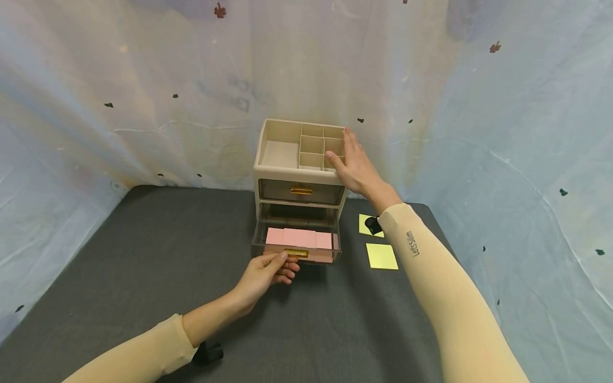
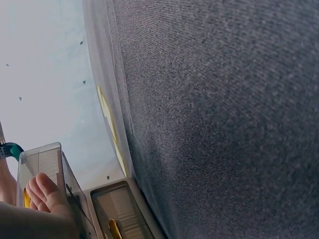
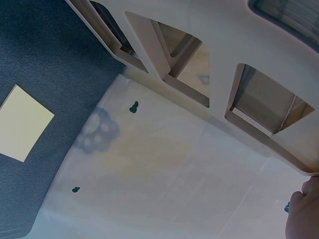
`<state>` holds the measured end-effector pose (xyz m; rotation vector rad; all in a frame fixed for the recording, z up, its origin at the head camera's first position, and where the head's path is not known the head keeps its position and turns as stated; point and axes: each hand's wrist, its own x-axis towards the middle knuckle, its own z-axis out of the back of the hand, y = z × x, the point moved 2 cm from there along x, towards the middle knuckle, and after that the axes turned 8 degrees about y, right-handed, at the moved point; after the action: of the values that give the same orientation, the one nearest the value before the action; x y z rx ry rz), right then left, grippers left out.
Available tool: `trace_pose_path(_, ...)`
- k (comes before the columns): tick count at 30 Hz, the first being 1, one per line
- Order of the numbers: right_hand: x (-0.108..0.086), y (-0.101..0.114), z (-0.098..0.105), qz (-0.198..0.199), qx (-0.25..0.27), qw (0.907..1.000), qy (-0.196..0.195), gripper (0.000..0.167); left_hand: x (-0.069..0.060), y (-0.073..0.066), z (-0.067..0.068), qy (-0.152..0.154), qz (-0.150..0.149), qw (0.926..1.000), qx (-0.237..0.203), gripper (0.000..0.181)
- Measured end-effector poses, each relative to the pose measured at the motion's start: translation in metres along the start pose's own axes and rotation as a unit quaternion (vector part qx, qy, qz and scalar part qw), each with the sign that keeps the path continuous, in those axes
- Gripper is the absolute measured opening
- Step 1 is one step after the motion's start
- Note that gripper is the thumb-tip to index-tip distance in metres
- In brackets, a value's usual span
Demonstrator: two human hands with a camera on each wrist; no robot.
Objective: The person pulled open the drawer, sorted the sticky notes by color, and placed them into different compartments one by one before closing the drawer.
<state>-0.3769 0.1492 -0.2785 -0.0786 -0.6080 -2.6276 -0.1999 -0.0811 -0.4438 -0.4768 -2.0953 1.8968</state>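
Note:
A beige desktop organizer [image 1: 301,172] stands at the back of the table, with a divided tray on top and drawers below. One clear drawer [image 1: 258,250] is pulled out, showing pink sticky notes [image 1: 299,238] inside. My left hand [image 1: 263,274] pinches the gold handle [image 1: 297,253] on its front, thumb on top. My right hand [image 1: 356,167] rests on the organizer's upper right edge, fingers extended and thumb over the small compartments. In the left wrist view, another drawer [image 2: 117,209] with a yellow handle sits closed beneath the pulled-out one.
Two yellow sticky notes lie right of the organizer, the nearer note [image 1: 382,256] plain and the farther note [image 1: 365,223] partly covered by the black wrist camera [image 1: 372,225]. A pale patterned curtain [image 1: 191,143] hangs behind the dark table [image 1: 191,255].

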Motion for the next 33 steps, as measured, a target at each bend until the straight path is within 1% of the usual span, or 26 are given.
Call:
trace_pose_path(4,0.0,-0.001,0.0,-0.001,-0.001,1.0,-0.001,0.089,0.002,-0.001,0.0,-0.001,0.002,1.0,-0.007,0.051)
trace_pose_path(11,0.001,-0.001,0.0,0.0,-0.003,1.0,0.0,0.088,0.005,-0.002,0.002,-0.003,0.008,0.9999,-0.014,0.046)
trace_pose_path(17,0.001,-0.001,-0.001,-0.002,-0.002,1.0,0.001,0.088,0.01,-0.003,0.003,-0.005,0.007,0.9998,-0.016,0.048)
trace_pose_path(24,0.002,-0.001,-0.002,0.002,-0.001,1.0,-0.001,0.087,0.017,-0.003,0.006,-0.011,0.009,0.9995,-0.029,0.048)
trace_pose_path(33,0.003,0.001,-0.001,0.0,-0.004,1.0,-0.002,0.087,0.025,-0.004,0.007,-0.023,0.014,0.9992,-0.029,0.044)
